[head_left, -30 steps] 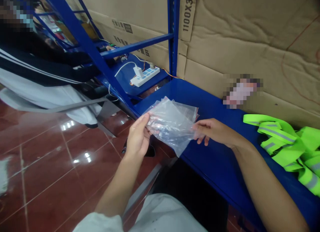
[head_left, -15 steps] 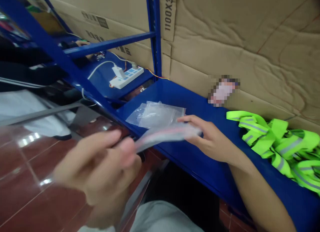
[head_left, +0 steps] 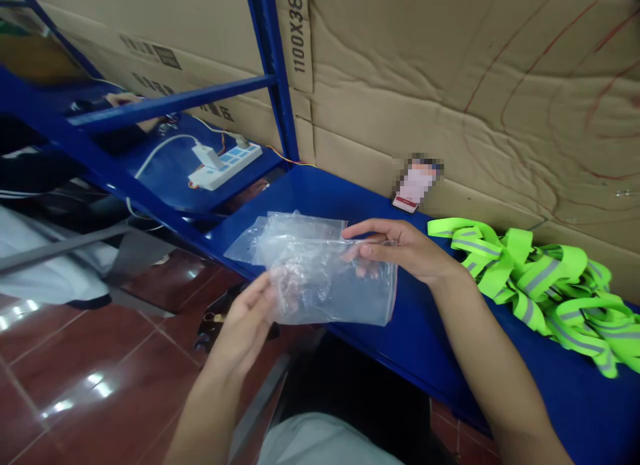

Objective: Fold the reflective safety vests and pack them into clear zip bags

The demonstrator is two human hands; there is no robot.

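Note:
A clear plastic zip bag [head_left: 345, 291] is stretched between my two hands above the front edge of the blue shelf [head_left: 425, 338]. My left hand [head_left: 255, 311] grips its left end, fingers partly behind the film. At the bag's upper right, my right hand [head_left: 395, 248] pinches the edge between thumb and fingers. The zip edge runs down the right side. More clear plastic bags [head_left: 300, 226] lie on the shelf just behind, partly covered by the held one.
Neon-green reflective straps [head_left: 540, 278] are heaped at the right. A phone [head_left: 416, 185] leans on the cardboard wall [head_left: 365, 138]. Left, beyond the blue rack post [head_left: 275, 71], are a white power strip [head_left: 227, 166] and another person's hand [head_left: 125, 99].
My left hand has moved away from the camera, toward the shelf. The bag, earlier seen nearly edge-on and blurred, now faces me flat. The view has shifted slightly right.

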